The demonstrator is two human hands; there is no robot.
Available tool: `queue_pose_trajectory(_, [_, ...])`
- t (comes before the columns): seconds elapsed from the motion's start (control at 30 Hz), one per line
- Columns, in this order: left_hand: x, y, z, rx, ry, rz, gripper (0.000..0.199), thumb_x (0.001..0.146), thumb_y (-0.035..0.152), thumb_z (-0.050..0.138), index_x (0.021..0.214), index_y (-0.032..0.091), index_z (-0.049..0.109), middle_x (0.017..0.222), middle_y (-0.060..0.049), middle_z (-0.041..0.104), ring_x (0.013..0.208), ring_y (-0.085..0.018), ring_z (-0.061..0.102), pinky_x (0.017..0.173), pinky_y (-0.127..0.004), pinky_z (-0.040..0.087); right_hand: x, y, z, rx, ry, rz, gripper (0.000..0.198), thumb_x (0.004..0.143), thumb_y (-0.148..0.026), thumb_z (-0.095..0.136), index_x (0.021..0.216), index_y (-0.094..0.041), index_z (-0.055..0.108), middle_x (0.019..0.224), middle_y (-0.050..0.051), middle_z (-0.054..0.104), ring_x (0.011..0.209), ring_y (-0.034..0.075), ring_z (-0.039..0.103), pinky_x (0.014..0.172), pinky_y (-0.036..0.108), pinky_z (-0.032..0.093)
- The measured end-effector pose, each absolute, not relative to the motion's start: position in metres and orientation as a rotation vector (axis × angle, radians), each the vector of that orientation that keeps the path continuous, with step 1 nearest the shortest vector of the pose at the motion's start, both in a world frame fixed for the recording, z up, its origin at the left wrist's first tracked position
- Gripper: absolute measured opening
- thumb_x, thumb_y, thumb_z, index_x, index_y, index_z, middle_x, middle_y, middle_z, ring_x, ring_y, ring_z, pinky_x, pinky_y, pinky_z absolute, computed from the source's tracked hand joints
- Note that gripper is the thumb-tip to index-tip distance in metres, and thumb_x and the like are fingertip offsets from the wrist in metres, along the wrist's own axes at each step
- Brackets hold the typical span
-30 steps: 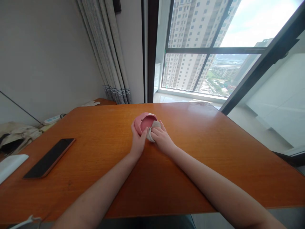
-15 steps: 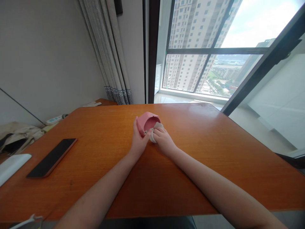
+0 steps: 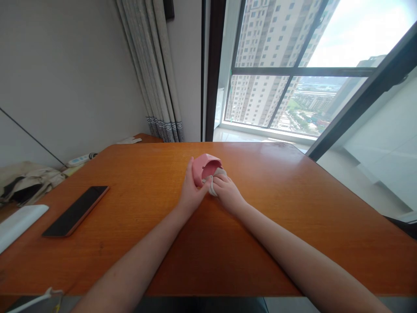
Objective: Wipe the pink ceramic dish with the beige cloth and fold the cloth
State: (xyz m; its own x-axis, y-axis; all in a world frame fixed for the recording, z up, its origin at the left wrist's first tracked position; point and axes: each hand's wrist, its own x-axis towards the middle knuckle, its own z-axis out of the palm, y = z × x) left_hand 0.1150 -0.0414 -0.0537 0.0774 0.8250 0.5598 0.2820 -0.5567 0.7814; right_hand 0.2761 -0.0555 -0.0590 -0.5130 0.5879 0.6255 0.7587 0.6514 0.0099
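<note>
A pink hollow container (image 3: 199, 168) with angular sides is tipped so its round opening faces me, low over the middle of the wooden table (image 3: 156, 174). Wrapped round its left side, my left hand (image 3: 193, 191) holds it, thumb by the near rim. A pale grey-white cloth (image 3: 220, 172) is bunched at the rim on the right. My right hand (image 3: 228, 191) is closed on that cloth, fingers at the lower right edge of the opening. Part of the cloth hangs between both hands. Whether the container touches the table I cannot tell.
On the left lies a dark-screened phone (image 3: 76, 211), with a white object (image 3: 21, 224) beside it at the table's edge. Crumpled fabric (image 3: 28, 178) and a power strip (image 3: 78, 160) are along the wall. A white cable (image 3: 35, 300) shows at lower left.
The whole view has shifted slightly. The container has turned a little in my left hand, and less cloth shows at its rim. Both hands keep their hold.
</note>
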Motion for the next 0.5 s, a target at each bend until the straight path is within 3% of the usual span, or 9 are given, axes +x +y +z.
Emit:
queue_pose_trajectory(0.07, [0.111,-0.040,-0.051,1.935,1.133,1.468,0.076,0.080,0.034,0.058,0.145,0.020,0.020,0.148,-0.012,0.031,0.135,-0.025,0.032,0.111,-0.041,0.027,0.274,-0.058,-0.055,-1.031,-2.309,-0.356,0.021,0.092,-0.019,0.043,0.101,-0.017,0.062,0.093,0.007,0.062,0.092,0.020,0.051,0.084,0.034,0.046])
queue_pose_trajectory(0.2, [0.092,-0.032,-0.041,2.056,1.163,1.273,0.065,0.082,0.030,0.053,0.142,0.020,0.031,0.143,-0.010,0.041,0.131,-0.026,0.039,0.111,-0.042,0.029,0.283,-0.055,-0.044,-0.915,-2.455,-0.473,0.023,0.095,-0.019,0.039,0.102,-0.019,0.061,0.093,0.005,0.062,0.097,0.018,0.052,0.102,0.039,0.037])
queue_pose_trajectory(0.3, [0.090,-0.032,-0.042,2.055,1.105,1.243,0.071,0.079,0.033,0.059,0.143,0.022,0.030,0.141,-0.010,0.044,0.128,-0.028,0.043,0.108,-0.043,0.032,0.290,-0.051,-0.041,-0.886,-2.477,-0.539,0.022,0.095,-0.020,0.040,0.099,-0.021,0.062,0.088,0.003,0.062,0.100,0.018,0.052,0.106,0.042,0.032])
queue_pose_trajectory(0.4, [0.104,-0.038,-0.052,1.907,1.052,1.388,0.086,0.074,0.037,0.065,0.146,0.021,0.020,0.145,-0.012,0.037,0.131,-0.029,0.039,0.108,-0.043,0.032,0.289,-0.052,-0.047,-0.932,-2.437,-0.528,0.021,0.094,-0.019,0.042,0.098,-0.019,0.062,0.087,0.004,0.063,0.096,0.019,0.052,0.097,0.040,0.041])
queue_pose_trajectory(0.5, [0.117,-0.042,-0.061,1.807,1.059,1.543,0.083,0.077,0.036,0.063,0.145,0.021,0.017,0.151,-0.012,0.025,0.137,-0.025,0.028,0.112,-0.041,0.026,0.281,-0.055,-0.053,-1.014,-2.357,-0.465,0.021,0.093,-0.017,0.042,0.099,-0.017,0.062,0.089,0.007,0.063,0.091,0.020,0.052,0.083,0.036,0.047])
